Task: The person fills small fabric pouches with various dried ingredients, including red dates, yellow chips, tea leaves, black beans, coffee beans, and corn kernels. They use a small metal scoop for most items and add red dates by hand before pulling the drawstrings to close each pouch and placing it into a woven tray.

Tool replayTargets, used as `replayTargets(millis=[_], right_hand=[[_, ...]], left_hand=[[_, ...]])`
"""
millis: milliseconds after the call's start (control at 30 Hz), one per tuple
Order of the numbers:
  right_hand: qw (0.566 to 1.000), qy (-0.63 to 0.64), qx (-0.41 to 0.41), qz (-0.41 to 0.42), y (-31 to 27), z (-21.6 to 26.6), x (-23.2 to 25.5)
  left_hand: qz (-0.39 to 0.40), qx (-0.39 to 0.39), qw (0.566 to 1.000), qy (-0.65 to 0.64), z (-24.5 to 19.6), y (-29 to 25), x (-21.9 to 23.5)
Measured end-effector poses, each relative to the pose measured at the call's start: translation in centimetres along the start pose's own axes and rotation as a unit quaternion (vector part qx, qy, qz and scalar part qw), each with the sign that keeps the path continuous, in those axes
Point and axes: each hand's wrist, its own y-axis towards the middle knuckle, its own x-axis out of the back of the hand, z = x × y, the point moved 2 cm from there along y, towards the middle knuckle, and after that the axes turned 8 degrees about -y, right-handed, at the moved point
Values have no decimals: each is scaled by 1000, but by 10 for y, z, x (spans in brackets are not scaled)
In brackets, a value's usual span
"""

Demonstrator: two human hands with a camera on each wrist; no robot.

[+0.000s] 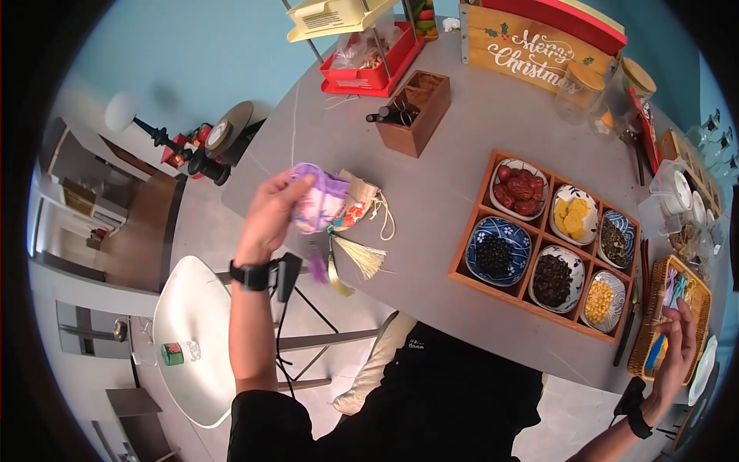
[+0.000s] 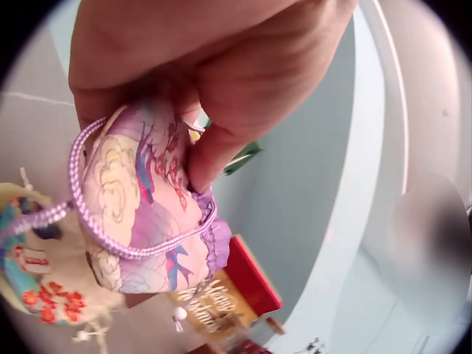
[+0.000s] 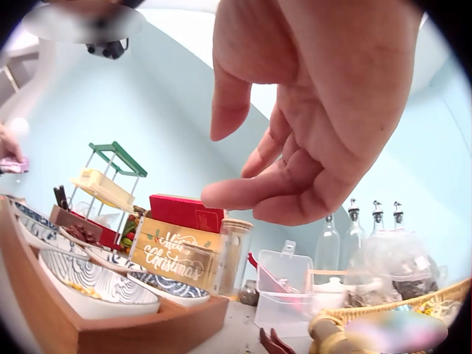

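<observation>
In the head view the left hand (image 1: 271,212) pinches a purple and pink drawstring pouch (image 1: 319,204) above the table's left edge. The left wrist view shows its bird and cloud pattern, a lilac cord looped round it, and the left hand (image 2: 214,81) at its top. A cream pouch (image 1: 360,206) with red flowers and a pale tassel lies on the table beside it. The right hand (image 1: 677,346), fingers loosely bent and holding nothing, hovers over a wicker basket (image 1: 637,362); the right wrist view shows the same hand (image 3: 310,125) empty.
A wooden divided tray (image 1: 496,289) holds several bowls of dried foods. Behind stand a wooden box (image 1: 416,127), a red and cream rack (image 1: 369,85), a Merry Christmas box (image 1: 508,46) and lidded jars (image 1: 577,88). A white chair (image 1: 192,385) is at the left.
</observation>
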Motion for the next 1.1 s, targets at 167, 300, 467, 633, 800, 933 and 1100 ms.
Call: replayTargets(millis=[167,300,467,633,800,933,1100], right_hand=[[995,-76,-56,-35,0,-18,29],[985,-136,-81,-71,-6,-41,55],[972,-177,-124,-96,-13,-54,89],[932,-340,-118,-46,20,-70,128],[909,-405,-80,-63,53,-112,145],[923,-371,-93,-46,82,-133,131],[920,-352,-171,-30,106,-173,113]], left_hand=[[25,72,997,-9,31,40,-11],[-24,26,986,164,44,49,-7],[-139,-262,796,528,36,6,-15],[-17,-176,848,500,65,6,-39],[2,-207,815,542,81,39,-5],[-11,-152,848,507,82,52,11],[-77,-249,850,458,41,13,-47]])
